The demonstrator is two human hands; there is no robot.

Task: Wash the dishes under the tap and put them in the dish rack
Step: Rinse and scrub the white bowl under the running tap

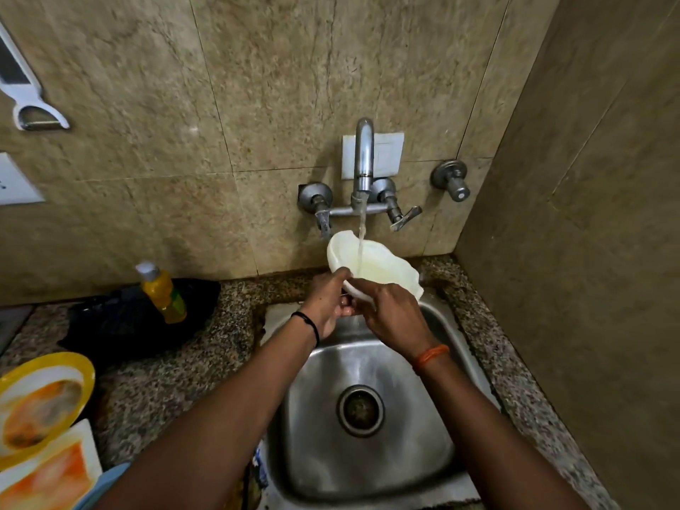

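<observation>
Steel sink (368, 469) in granite counter (169, 384)

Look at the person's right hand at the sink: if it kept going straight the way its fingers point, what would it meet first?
The right hand points up and left, so it would press into the white bowl it already holds, with the left hand just beside it. Depth is hard to judge.

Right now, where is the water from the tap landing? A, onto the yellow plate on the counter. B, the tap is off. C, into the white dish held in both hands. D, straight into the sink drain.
C: the stream from the tap falls into the white dish, which the left hand and right hand hold above the sink.
</observation>
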